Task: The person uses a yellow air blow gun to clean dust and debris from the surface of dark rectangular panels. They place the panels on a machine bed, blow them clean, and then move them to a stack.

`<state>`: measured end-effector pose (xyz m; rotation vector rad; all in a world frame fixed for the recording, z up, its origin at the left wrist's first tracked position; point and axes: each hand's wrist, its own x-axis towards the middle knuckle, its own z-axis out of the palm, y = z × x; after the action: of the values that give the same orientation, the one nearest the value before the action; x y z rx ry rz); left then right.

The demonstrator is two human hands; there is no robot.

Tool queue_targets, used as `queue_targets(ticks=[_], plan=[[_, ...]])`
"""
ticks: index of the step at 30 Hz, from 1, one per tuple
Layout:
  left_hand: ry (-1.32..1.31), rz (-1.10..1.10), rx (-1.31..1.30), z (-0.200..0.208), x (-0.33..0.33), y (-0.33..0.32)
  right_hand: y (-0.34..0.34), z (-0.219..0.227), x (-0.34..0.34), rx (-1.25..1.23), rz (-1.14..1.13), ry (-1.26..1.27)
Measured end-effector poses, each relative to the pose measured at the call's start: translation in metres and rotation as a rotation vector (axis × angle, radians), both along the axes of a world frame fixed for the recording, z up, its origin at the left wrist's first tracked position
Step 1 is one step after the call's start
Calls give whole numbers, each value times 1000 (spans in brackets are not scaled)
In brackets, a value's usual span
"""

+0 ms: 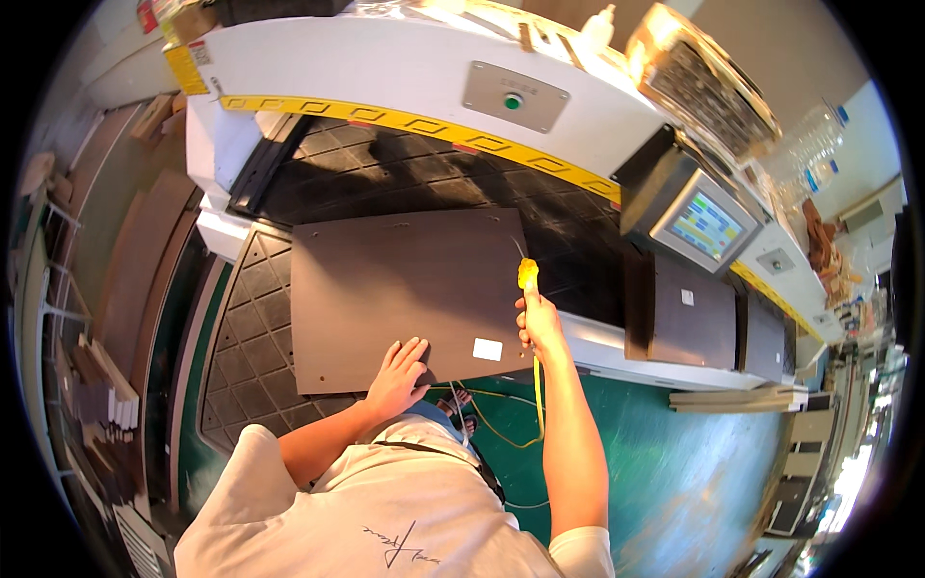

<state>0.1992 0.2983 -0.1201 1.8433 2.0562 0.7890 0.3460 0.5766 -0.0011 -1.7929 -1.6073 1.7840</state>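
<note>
A dark brown rectangular panel [405, 279] lies on the black quilted bed [241, 356] of a machine, with a white label [488, 349] near its front right corner. My left hand [397, 376] rests on the panel's near edge, fingers outstretched. Over at the panel's right edge, my right hand [541, 324] is wrapped round a yellow air blow gun [527, 274]. Its thin nozzle points away from me over the panel's far right part. From the gun a yellow hose [540, 405] hangs down towards the floor.
A white machine beam [385, 63] with a yellow striped edge [462, 143] and a green button [513, 101] spans the far side. Right of the panel juts a control screen [708, 223]. More brown panels [694, 313] stand beyond it. Stacked boards [106, 385] line the left.
</note>
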Motion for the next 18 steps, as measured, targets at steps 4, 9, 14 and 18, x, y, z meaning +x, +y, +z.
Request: queue_targets(ticks=[4,9,14,18], plan=[[-22,-12,-21,3,-5,0,-22,-8,-38,-83,236,97],[-44,-24,-39,4,-7,-2,-61,-13,-94,64,500,19],[-67,-48,-33,-10,-9,-4,-105,-1,-134,254,810,3],[-174,-18,-94,-23,-6,-9,-129,30,-159,242,887,-8]])
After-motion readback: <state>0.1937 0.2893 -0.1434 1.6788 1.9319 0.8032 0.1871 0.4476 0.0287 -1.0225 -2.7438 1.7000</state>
